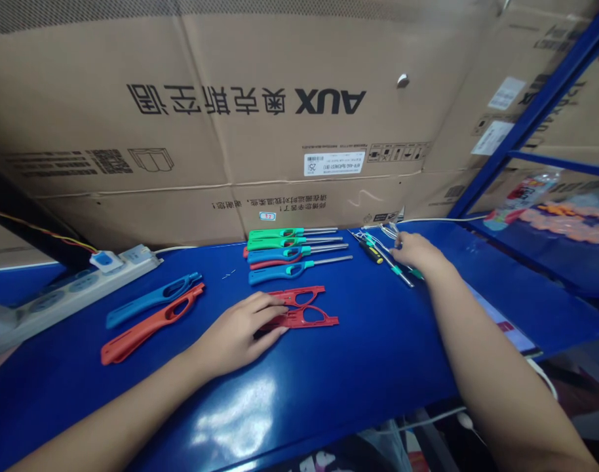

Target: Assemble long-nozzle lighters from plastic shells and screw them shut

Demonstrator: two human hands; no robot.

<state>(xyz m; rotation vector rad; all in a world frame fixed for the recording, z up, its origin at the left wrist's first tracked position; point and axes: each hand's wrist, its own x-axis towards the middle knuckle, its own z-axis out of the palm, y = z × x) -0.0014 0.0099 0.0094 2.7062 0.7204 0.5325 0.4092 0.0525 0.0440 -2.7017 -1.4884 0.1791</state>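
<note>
My left hand (243,331) is on two red plastic lighter casing halves (312,318), with its thumb and fingers closed around their left ends. The halves lie side by side on the blue table, inner sides up, their trigger loops pointing right. Over at the back right, my right hand (417,254) has its fingers curled down into a small group of metal lighter tubes (400,272) with green parts and thin wires. What sits between those fingertips is hidden. A black and yellow screwdriver (372,252) lies just left of this hand.
Several lighters (274,273) in green, blue and red lie at the back middle. A blue casing (152,300) and an orange-red casing (147,328) rest at left, near a white power strip (83,288). Cardboard (260,151) walls the back; a bottle (523,193) is at right.
</note>
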